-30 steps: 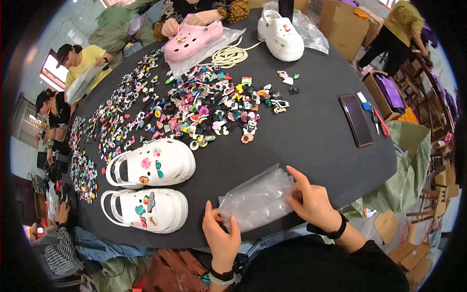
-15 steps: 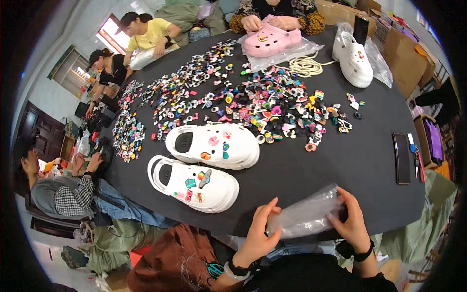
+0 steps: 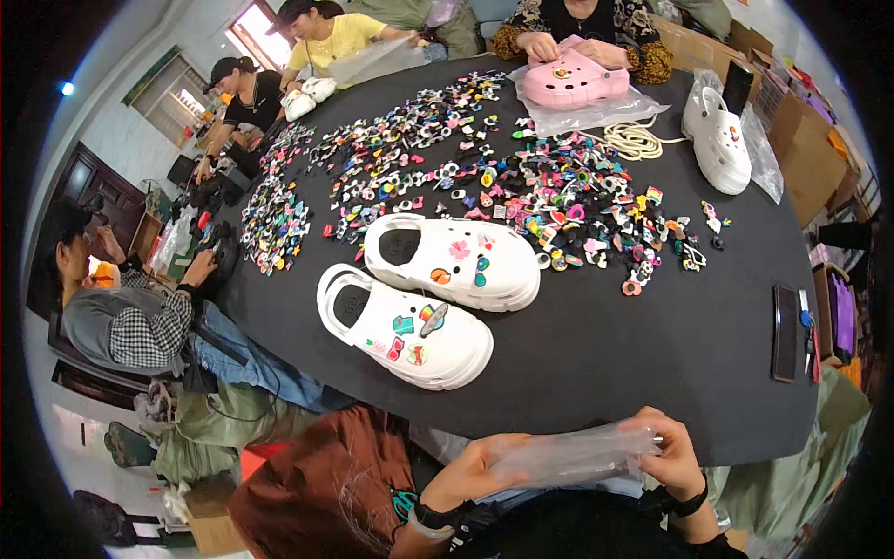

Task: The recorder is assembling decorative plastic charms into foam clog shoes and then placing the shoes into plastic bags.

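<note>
A clear plastic bag stretches level between my hands at the table's near edge, over my lap. My left hand is closed on its left end, the fingers partly hidden by the film. At the other end my right hand pinches the bag with bent fingers. Beyond them, a pair of white clogs lies on the black table: the nearer clog carries several charms, among them a green shirt and red sunglasses, and the farther clog has a pink flower and other charms. Neither hand touches the clogs.
Loose colourful shoe charms spread across the table's middle. A phone and scissors lie at the right. Farther back are a white clog, coiled cord, and a co-worker handling a pink clog. Other people sit left.
My hands have drawn the bag nearer my body and pulled it into a longer strip; my left fingers have closed. The view has shifted. A co-worker in yellow now holds up a bag.
</note>
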`<action>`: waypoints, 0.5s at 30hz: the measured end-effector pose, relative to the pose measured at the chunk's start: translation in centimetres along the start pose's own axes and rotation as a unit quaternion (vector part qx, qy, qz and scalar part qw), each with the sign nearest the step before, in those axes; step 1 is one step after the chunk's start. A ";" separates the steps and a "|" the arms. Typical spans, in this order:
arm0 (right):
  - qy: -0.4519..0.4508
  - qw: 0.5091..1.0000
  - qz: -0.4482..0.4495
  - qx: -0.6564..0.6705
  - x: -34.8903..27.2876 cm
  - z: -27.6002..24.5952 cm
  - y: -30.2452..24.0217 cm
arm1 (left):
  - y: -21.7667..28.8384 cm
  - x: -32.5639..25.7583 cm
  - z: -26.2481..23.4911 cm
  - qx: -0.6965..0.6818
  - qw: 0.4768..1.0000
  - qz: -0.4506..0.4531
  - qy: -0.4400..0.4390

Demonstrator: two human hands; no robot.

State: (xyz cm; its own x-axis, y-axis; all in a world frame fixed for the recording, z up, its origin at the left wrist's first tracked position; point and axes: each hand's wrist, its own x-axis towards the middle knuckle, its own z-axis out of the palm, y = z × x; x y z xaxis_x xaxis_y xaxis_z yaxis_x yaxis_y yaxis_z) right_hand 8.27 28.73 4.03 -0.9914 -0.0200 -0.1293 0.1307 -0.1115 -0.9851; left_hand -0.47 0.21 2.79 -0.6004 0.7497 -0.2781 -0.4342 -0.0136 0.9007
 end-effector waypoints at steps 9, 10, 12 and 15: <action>-0.033 0.991 0.103 0.080 0.0 2.8 -0.6 | 0.2 -2.9 -1.6 0.153 0.988 0.002 0.019; -0.036 0.991 0.103 0.079 -0.3 2.7 0.0 | 0.6 -3.1 -1.6 0.153 0.988 0.004 0.022; -0.051 0.991 0.114 0.048 -0.8 2.4 1.6 | 1.6 -2.6 -1.6 0.200 0.977 0.073 -0.004; -0.050 0.993 0.072 0.075 -0.4 3.3 2.3 | 2.7 -2.9 -2.6 0.261 0.964 0.031 -0.039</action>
State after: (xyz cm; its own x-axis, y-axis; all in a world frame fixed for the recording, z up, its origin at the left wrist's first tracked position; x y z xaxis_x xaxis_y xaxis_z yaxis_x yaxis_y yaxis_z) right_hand 9.00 25.25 2.23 -0.9582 -0.1433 -0.2476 0.2770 -0.2479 -0.9283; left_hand -1.68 -3.72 5.13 -0.5539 0.8057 -0.2098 0.0102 0.2586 0.9659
